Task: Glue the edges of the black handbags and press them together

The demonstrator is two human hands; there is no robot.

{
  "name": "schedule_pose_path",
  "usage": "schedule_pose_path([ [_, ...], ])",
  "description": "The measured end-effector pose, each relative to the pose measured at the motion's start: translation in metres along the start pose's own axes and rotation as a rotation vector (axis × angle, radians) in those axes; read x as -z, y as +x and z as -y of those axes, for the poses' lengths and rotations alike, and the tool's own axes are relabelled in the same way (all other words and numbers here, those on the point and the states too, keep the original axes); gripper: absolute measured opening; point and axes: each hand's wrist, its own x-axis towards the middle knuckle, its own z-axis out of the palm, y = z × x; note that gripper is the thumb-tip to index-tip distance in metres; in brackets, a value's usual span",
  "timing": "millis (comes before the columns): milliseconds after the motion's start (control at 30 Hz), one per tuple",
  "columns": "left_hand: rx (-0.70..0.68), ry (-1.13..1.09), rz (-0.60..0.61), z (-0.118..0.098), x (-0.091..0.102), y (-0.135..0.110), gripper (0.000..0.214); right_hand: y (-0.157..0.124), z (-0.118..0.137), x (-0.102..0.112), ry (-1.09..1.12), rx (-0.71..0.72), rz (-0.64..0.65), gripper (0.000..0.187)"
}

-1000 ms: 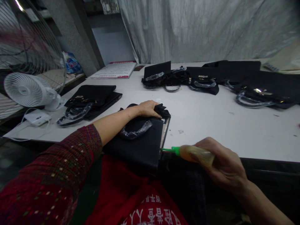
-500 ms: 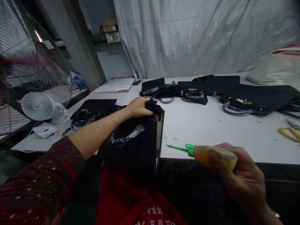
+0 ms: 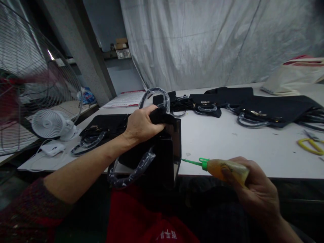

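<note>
1. Red garment [image 3: 148, 216] at the bottom of the view: white Chinese characters, upside down to the camera. 2 can be read, "西平" (a 3rd, seemingly "县", is less sure).
2. Printed sheet [image 3: 124, 100] with red edges, on the left far part of the table [image 3: 215, 141]: rows of print, too small to read.
3. Squeeze bottle [image 3: 236, 171]: a dark marking, illegible.
4. Blue-and-white packet [image 3: 86, 96] at the left: its markings are blurred.
5. Pale carton [image 3: 123, 54] on the shelf [image 3: 109, 55]: its print is unreadable.
</note>
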Motion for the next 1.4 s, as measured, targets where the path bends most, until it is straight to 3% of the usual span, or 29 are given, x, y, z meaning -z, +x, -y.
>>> schedule_pose_path([
  [167, -0.083, 0.112, -0.143, -0.017, 0.007, -0.009, 0.018, 0.001, -0.007, -0.004, 0.033, 0.016, 0.128, 0.013],
  [500, -0.253, 0.086, -0.243, -0.011, 0.022, 0.001, 0.014, 0.029, -0.002, -0.015, -0.072, 0.134, 0.079, 0.009],
  [767, -0.4, 0.114, -0.092, -0.007, 0.016, -0.031, 0.028, 0.034, -0.025, -0.02, -0.194, 0.116, 0.169, 0.015],
  [933, -0.144, -0.054, 0.151, -0.009, 0.007, -0.045, 0.015, 0.033, -0.033, -0.022, -0.243, 0.118, 0.216, 0.016],
  [1033, -0.037, -0.077, 0.289, -0.009, 0.003, -0.049, 0.017, 0.035, -0.038, -0.019, -0.256, 0.102, 0.18, 0.019],
  [1400, -0.058, -0.092, 0.295, -0.005, 0.007, -0.034, 0.016, 0.07, -0.061, -0.027, -0.39, 0.121, 0.164, 0.025],
])
